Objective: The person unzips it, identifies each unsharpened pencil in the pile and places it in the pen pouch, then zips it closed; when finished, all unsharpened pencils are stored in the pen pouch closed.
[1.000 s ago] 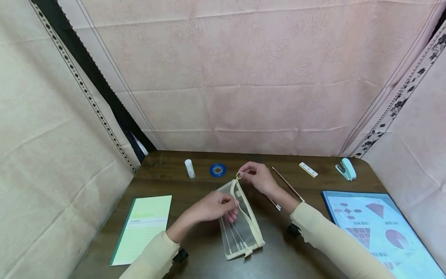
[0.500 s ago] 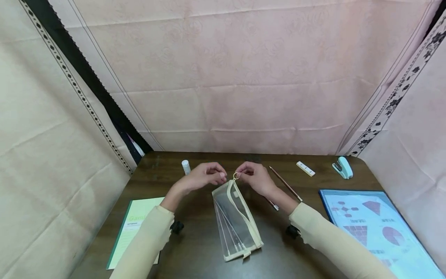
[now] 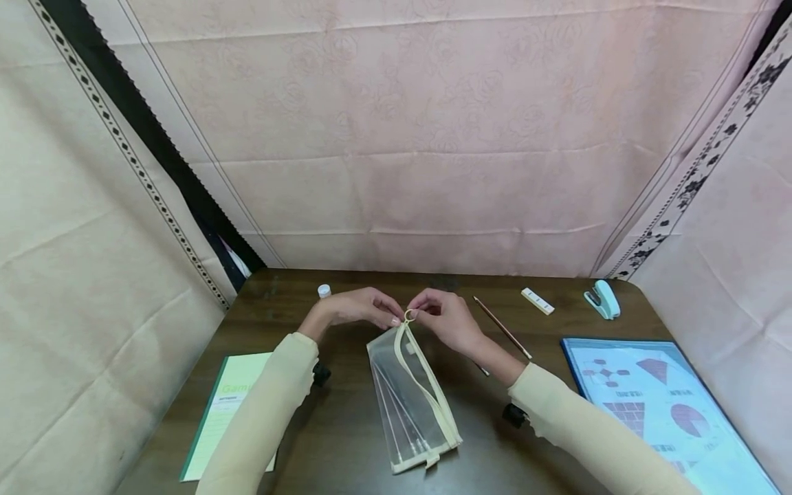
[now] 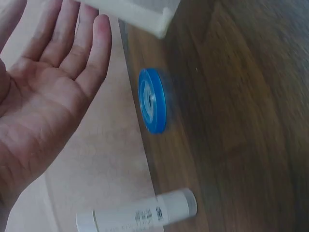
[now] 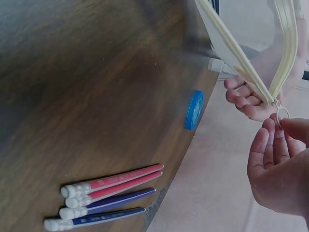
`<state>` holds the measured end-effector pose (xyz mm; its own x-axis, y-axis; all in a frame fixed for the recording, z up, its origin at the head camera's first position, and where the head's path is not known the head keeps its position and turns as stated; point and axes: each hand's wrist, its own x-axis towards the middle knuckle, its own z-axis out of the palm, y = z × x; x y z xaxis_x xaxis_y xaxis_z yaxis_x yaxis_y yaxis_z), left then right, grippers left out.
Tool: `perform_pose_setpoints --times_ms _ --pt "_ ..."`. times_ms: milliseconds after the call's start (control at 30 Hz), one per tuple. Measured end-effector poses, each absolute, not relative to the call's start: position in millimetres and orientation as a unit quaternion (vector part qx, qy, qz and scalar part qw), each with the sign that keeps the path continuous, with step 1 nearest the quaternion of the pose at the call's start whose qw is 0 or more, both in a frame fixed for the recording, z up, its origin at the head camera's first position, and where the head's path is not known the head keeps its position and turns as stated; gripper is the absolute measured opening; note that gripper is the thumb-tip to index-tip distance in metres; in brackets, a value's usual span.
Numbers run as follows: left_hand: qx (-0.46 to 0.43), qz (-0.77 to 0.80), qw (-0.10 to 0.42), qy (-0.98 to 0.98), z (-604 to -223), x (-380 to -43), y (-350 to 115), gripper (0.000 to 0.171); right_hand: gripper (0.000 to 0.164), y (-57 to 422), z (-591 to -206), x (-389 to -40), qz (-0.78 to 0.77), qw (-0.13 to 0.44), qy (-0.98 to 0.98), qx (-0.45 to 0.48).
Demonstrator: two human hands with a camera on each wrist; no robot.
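Observation:
A see-through pencil pouch (image 3: 411,405) with cream edging hangs tilted below both hands in the head view. Its zipper gapes, and thin pale streaks run down its clear side. My right hand (image 3: 448,322) pinches the cream ring (image 5: 283,115) of the zipper pull between thumb and fingertips. At the pouch's top corner, right beside that ring, my left hand (image 3: 361,307) pinches the edge. From the left wrist, its palm (image 4: 43,106) faces the camera, and a pale pouch corner (image 4: 149,14) shows above; the thumb's contact is hidden there.
A roll of blue tape (image 4: 152,101) and a white glue stick (image 4: 145,212) stand beyond the left hand. Several pink and blue pencils (image 5: 116,183) lie right. An eraser (image 3: 537,301), mint stapler (image 3: 602,300) and blue-edged folder (image 3: 668,405) sit farther right; a green notebook (image 3: 225,405) lies left.
My left hand has risen from in front of the pouch to its top corner beside the zipper ring. My right hand keeps its pinch on the ring; the view has shifted slightly.

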<state>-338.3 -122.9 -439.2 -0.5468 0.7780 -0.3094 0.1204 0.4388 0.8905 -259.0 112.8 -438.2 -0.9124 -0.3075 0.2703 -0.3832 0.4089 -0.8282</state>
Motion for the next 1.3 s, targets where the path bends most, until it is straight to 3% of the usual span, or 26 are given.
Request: perform_pose_setpoints --times_ms 300,1300 --pt "0.291 0.429 0.391 0.761 -444.7 -343.1 -111.8 0.027 0.006 111.1 -437.0 -255.8 0.48 0.047 -0.852 0.205" --pt "0.352 0.456 0.31 0.757 -434.0 -322.6 -104.9 0.019 0.004 122.4 -430.6 -238.9 0.428 0.123 -0.861 0.247"
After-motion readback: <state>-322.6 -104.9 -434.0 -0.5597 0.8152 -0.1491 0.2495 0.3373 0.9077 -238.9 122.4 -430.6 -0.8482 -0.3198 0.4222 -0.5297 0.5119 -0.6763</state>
